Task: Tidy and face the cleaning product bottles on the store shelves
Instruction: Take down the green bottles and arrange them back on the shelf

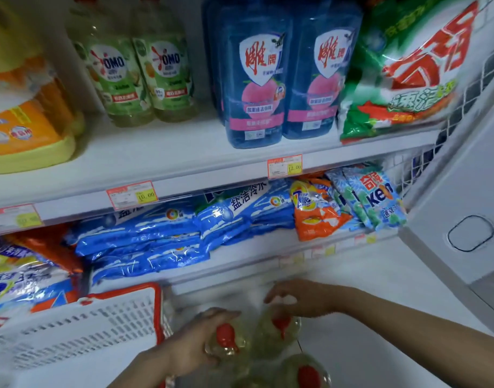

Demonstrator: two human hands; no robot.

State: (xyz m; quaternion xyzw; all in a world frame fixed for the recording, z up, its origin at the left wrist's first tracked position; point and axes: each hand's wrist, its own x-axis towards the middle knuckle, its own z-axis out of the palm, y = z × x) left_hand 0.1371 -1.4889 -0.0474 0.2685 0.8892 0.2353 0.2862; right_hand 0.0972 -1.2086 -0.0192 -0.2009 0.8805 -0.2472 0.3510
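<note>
Down near, left grip clasps a red-capped bottle; right grip curls over a second bottle, hold unclear. Basket crowds left; far OMO bottles; tag reads 10.00.

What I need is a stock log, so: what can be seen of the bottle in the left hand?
The bottle is clear plastic holding pale yellowish liquid, with a red cap. Seen from above, it stands about upright, low down, right of the white basket. The left hand curls round its top from the left. A second bottle of the same kind stands close on its right; whether they touch is unclear. No label shows.
</note>
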